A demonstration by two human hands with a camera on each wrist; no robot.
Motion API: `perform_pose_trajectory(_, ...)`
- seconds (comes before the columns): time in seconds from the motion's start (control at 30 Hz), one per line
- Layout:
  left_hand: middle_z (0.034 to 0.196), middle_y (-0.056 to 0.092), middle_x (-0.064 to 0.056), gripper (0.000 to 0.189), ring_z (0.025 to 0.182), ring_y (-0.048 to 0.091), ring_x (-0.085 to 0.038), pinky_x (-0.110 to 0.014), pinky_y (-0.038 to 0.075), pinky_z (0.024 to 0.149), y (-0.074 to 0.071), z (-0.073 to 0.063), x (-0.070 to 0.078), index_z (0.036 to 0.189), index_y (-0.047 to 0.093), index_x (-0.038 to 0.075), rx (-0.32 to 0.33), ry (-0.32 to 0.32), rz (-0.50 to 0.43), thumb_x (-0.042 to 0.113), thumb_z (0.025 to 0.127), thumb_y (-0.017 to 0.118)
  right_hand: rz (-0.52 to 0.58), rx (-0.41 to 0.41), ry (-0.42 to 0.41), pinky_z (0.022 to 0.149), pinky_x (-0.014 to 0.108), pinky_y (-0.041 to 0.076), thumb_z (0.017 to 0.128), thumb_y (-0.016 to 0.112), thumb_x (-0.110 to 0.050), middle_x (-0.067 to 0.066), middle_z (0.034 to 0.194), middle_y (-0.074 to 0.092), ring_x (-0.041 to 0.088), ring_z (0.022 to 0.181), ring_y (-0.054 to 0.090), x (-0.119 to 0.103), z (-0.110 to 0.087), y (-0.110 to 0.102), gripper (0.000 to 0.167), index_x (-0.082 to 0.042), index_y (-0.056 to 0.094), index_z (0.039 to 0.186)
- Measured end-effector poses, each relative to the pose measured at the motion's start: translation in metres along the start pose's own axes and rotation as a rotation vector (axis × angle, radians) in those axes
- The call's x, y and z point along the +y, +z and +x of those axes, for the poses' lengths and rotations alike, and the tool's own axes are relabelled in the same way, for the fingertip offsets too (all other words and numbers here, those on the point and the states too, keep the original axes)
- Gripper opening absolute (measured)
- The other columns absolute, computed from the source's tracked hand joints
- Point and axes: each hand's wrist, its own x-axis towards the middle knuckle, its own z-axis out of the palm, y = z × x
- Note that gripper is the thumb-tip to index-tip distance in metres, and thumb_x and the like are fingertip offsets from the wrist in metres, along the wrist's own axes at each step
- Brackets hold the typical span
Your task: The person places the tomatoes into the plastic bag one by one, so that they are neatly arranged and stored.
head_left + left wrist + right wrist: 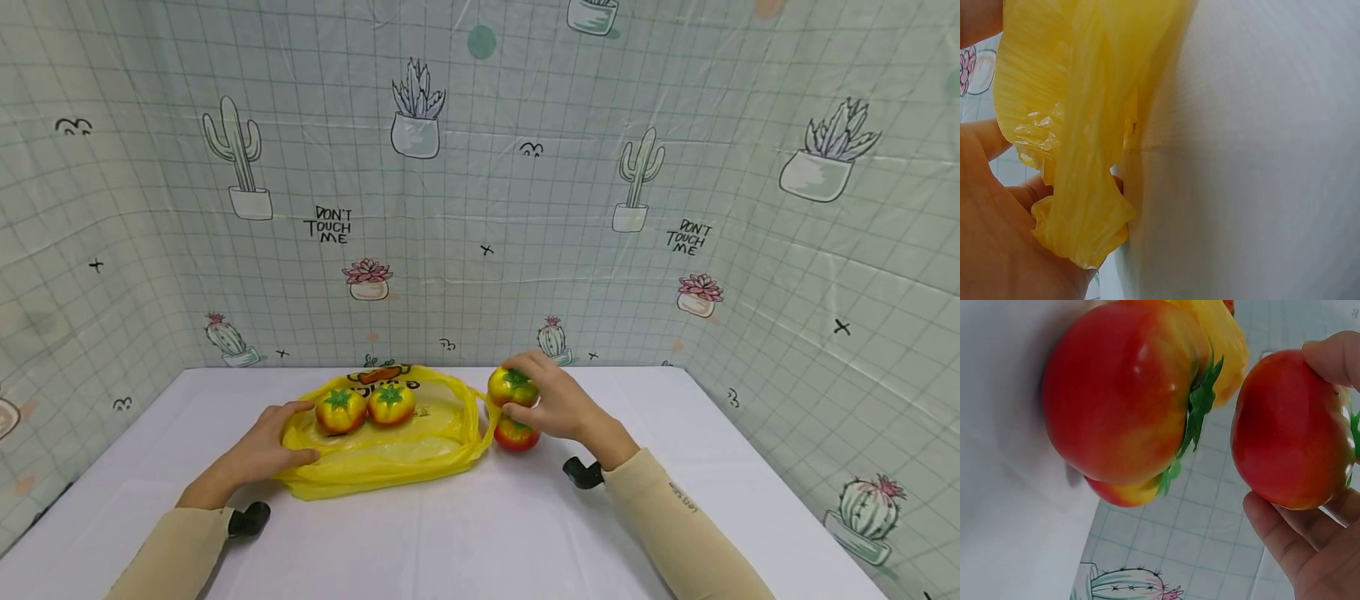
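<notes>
A yellow plastic bag lies on its side, with two red-and-yellow tomatoes on it side by side. My left hand grips the bag's left end, thumb at the front; crumpled plastic lies against its palm in the left wrist view. Between thumb and fingers, my right hand holds another tomato, raised beside the bag's handles. Below it a red tomato rests on the table. The right wrist view shows one more tomato partly hidden behind that one.
The table has a white cover. A patterned sheet with cactus drawings hangs along the back and both sides. Black wrist devices stick out by both sleeves.
</notes>
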Motion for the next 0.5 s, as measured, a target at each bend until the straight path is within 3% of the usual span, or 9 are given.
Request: perform_pose_trajectory(0.5,0.132,0.035,-0.031,0.081,0.119,0.038,-0.045,-0.067,0.032,0.097,0.001,0.001,-0.004,0.140,0.037,-0.001,0.005,0.021,0.002,0.035,0.078,0.074,-0.040,-0.029,-0.088,0.085,0.032,0.051,0.081,0.074,-0.031,-0.003,0.125,0.048,0.014,0.101,0.055,-0.016,0.003,0.009,0.049,-0.023,0.053,0.125)
